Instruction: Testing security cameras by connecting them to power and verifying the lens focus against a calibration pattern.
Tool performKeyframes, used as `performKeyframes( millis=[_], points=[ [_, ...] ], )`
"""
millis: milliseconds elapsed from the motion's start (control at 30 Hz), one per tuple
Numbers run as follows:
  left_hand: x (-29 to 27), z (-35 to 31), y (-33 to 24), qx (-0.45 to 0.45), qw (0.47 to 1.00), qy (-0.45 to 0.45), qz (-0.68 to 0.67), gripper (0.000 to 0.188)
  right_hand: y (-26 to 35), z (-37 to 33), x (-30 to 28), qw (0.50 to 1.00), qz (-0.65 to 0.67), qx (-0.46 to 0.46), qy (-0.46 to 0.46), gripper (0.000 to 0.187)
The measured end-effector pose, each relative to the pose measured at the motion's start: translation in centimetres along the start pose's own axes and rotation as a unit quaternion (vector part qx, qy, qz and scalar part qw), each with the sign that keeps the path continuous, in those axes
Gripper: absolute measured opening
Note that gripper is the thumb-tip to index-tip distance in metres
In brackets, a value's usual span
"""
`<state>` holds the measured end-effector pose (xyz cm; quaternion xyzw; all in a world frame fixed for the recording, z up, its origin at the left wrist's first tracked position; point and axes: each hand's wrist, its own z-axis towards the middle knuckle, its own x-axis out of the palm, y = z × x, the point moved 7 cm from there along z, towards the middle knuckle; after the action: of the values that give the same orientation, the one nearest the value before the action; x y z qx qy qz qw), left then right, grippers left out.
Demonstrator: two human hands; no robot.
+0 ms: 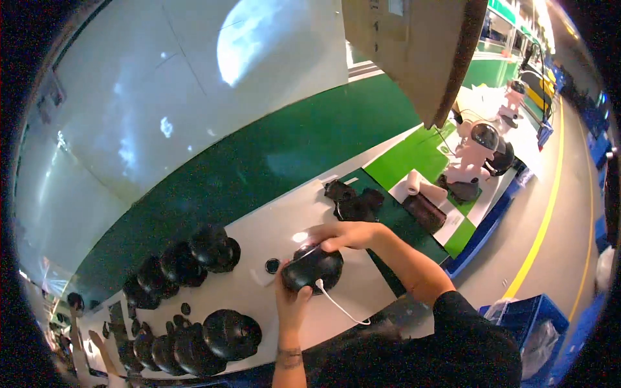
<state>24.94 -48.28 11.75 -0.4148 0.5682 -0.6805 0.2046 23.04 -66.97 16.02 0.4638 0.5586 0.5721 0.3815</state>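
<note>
Between my two hands is a glossy black rounded device [317, 270] with a white cable [343, 310] plugged into its near side. My left hand [294, 304] grips its left side, thumb along the near face. My right hand [346, 237] is closed over its top from the far right. Just left of the device, a small round black part with a ring [272, 266] lies on the white worktop [259, 223]. Black irregular-shaped pieces [354, 202] lie beyond my right hand.
Two rows of black rounded shells [223, 333] line the left, with small black parts [180, 317] between. Another person's hands [100, 346] show at lower left. At right are white-bodied figures with black visors [479, 152], a dark roll [424, 212], a cardboard sheet [420, 52] and a blue crate [524, 323].
</note>
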Motion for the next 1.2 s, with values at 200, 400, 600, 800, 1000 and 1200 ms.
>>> performKeyframes(
  millis=[200, 400, 600, 800, 1000, 1200],
  points=[
    [0.3, 0.1, -0.6, 0.008, 0.999, 0.012, 0.036, 0.093, 0.5, -0.4, -2.3, 0.987, -0.124, -0.016, -0.101, 0.090],
    [0.2, -0.1, -0.4, 0.028, 0.999, 0.000, 0.033, 0.093, 0.5, -0.3, -1.0, 0.996, -0.045, -0.061, -0.044, 0.082],
    [-0.2, -0.2, 0.7, -0.018, 1.000, 0.002, 0.013, 0.090, 0.6, -0.4, -1.6, 0.990, -0.019, -0.110, -0.084, 0.082],
    [-0.3, -0.1, 0.2, 0.002, 1.000, 0.007, 0.023, 0.085, 0.4, -0.6, -1.3, 0.985, -0.066, -0.138, -0.085, 0.082],
    [0.1, 0.0, -0.4, 0.030, 0.997, 0.011, 0.067, 0.085, 0.8, -0.6, -0.6, 0.981, -0.130, -0.139, -0.035, 0.094],
    [0.4, -0.1, -0.6, 0.011, 1.000, 0.005, 0.024, 0.081, 0.4, -0.6, -0.3, 0.991, -0.120, -0.055, 0.000, 0.101]
  ],
)
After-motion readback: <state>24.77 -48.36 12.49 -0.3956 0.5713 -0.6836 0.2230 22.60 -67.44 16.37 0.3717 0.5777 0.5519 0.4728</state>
